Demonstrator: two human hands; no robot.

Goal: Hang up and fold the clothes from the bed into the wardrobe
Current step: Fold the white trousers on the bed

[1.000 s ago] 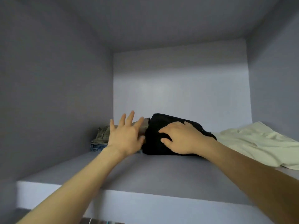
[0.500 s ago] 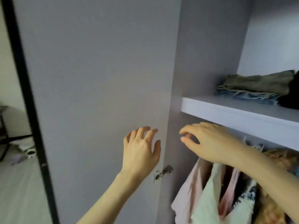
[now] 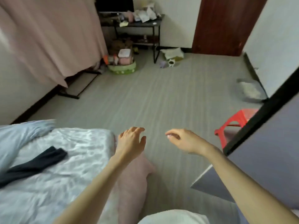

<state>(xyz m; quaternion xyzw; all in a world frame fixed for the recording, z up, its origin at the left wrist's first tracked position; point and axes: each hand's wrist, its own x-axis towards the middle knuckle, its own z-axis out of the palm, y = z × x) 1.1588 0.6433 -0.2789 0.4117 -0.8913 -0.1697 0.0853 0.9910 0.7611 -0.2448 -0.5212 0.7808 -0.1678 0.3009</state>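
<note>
A dark garment [image 3: 34,162] lies stretched out on the bed [image 3: 68,175], which fills the lower left with a pale crumpled sheet. My left hand [image 3: 130,142] hovers just past the bed's corner, fingers relaxed and holding nothing. My right hand [image 3: 184,139] floats over the floor to its right, fingers loosely curled and empty. The wardrobe door [image 3: 265,152], grey with a black edge, stands open at the right. A pink cloth [image 3: 134,183] hangs down the bed's side below my left arm.
A red plastic stool [image 3: 233,125] stands by the wardrobe door. Across the grey floor are a black desk [image 3: 139,25] with clutter, a green basket [image 3: 123,67] of items, a pink curtain [image 3: 48,38] and a brown door [image 3: 223,25].
I have turned away from the wardrobe shelf, where both hands touched the folded black garment, to face the bed and room. Both hands have dropped and are empty.
</note>
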